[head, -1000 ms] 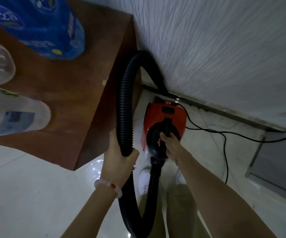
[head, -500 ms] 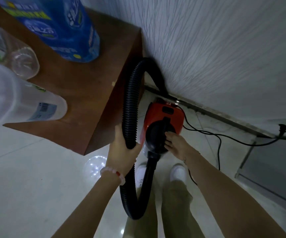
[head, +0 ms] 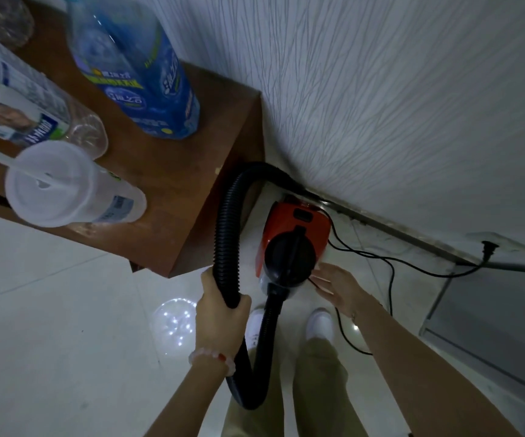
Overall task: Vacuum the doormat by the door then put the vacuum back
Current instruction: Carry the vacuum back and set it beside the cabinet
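The pale textured wall [head: 381, 99] fills the far side, and everything else sits against it or just out from it. Below it spreads the glossy tiled floor [head: 50, 326], a ceiling light glinting off it. A brown wooden cabinet [head: 173, 190] stands with one end against the wall, its corner jutting out right beside the hose. On its top stand a big blue-labelled bottle [head: 141, 80], a clear bottle [head: 34, 111] lying over, and a frosted plastic cup [head: 65, 190] near the front edge.

The red and black vacuum [head: 292, 241] rests on the floor at the foot of the wall, squeezed between the cabinet's side and its own black power cord [head: 390, 272], which trails along the floor to a plug [head: 488, 249] at the wall. The ribbed black hose [head: 226, 234] arches up from behind the vacuum, hard by the cabinet corner.

The left hand [head: 220, 307] is wrapped tight around the hose. The right hand [head: 337, 285] is spread, fingers loose, just beside the vacuum's black end, holding nothing. White shoes [head: 319, 321] show below.
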`<state>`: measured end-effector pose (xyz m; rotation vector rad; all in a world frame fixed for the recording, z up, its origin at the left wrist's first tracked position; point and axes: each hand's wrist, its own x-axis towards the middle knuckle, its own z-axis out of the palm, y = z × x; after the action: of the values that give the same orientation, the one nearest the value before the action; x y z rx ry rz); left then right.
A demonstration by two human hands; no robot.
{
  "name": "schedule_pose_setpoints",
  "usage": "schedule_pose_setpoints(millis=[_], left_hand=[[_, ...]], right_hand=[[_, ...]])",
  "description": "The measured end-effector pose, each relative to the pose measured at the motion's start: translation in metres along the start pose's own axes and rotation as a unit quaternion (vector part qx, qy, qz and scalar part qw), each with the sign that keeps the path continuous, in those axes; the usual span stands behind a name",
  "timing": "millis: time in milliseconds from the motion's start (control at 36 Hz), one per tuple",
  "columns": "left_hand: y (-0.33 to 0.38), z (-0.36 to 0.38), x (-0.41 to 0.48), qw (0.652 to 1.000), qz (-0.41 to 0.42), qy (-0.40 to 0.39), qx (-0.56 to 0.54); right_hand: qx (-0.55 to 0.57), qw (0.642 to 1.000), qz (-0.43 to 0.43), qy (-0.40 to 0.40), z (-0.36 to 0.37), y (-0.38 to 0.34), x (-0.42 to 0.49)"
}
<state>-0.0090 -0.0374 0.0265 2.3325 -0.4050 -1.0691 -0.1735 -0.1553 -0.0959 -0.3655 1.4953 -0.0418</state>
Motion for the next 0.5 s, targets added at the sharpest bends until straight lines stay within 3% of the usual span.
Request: schedule_pose_setpoints(millis=[250,361,500], left_hand=[[0.002,0.008,-0.033,0.997,0.040,0.044,0.044],[0.008,0.011,-0.045,0.997,0.034,0.026,0.062],[0.018,0.008,-0.036,0.995,0.026,-0.021,0.098]], right_hand=[[0.013,1.000,0.015,0.009,0.007,0.001,-0.003],[-0.012,0.999,-0.034,-0.009,0.022,-0.011,-0.021],[0.064,0.988,-0.081,-0.113,0.050,-0.042,-0.062]])
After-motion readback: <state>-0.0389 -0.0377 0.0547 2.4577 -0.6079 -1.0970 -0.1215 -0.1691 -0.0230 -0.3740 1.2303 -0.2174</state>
